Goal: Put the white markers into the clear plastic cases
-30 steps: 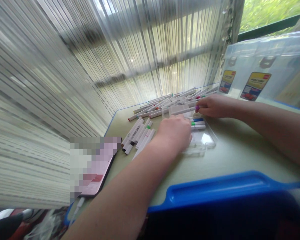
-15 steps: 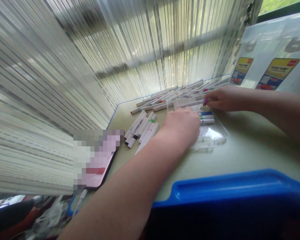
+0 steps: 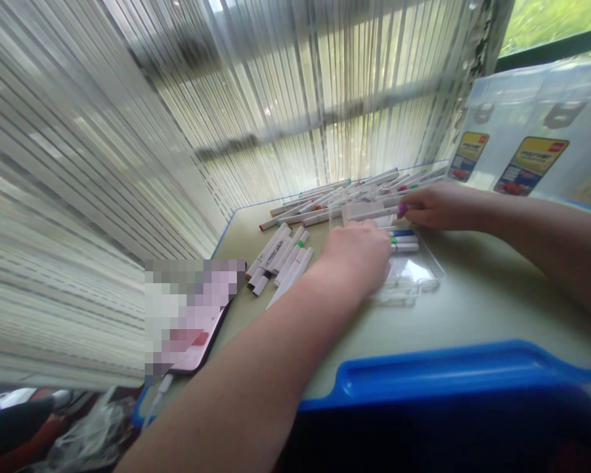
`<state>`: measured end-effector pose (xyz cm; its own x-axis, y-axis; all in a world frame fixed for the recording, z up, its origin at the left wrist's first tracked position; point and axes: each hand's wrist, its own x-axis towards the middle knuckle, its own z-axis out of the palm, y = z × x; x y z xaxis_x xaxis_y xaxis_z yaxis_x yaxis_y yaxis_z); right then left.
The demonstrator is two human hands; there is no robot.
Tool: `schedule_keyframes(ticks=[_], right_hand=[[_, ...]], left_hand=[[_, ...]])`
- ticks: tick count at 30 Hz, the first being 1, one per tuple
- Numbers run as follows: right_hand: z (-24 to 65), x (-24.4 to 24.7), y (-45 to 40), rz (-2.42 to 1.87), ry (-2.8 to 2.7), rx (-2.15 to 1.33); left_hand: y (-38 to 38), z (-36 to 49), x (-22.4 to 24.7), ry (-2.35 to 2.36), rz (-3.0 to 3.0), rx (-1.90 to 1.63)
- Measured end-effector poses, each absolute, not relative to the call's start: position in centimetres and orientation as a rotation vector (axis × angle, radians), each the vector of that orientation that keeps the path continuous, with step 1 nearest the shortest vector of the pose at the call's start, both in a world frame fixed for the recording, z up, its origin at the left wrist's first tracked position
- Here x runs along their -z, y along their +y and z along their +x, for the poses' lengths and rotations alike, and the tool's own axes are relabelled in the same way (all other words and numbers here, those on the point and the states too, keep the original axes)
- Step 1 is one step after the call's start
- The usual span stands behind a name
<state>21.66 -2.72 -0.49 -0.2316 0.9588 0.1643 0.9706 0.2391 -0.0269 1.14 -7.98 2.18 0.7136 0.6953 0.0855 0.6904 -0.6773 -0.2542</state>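
Observation:
My right hand [image 3: 434, 206] pinches the purple end of a white marker [image 3: 374, 213], which lies level over a clear plastic case [image 3: 416, 269]. My left hand [image 3: 355, 255] is curled over the left side of that case, gripping it, its fingertips mostly hidden from the camera. Inside the case, to the right of my left hand, are a few white markers [image 3: 406, 240] with blue and green bands. Behind both hands spreads a loose pile of white markers [image 3: 320, 203] with coloured ends.
Left of my left hand lies a smaller group of markers [image 3: 276, 259]. A phone [image 3: 197, 348], partly blurred out, rests at the table's left edge with a white cable [image 3: 160, 389]. A translucent storage box [image 3: 522, 98] stands back right. Striped curtains [image 3: 276, 98] hang behind the table [image 3: 477, 305].
The camera view has tilted a little, so the box and markers sit slightly lower in the picture. Both hands keep nearly the same hold on the case and the purple-ended marker.

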Motion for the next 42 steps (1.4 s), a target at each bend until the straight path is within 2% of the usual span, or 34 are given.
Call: schedule_keyframes(ticks=[42], right_hand=[[21.2,-0.14,-2.87,-1.88,-2.375,0.102]], left_hand=[[-8.0,1.11,-2.23,-1.081,-2.604,-0.051]])
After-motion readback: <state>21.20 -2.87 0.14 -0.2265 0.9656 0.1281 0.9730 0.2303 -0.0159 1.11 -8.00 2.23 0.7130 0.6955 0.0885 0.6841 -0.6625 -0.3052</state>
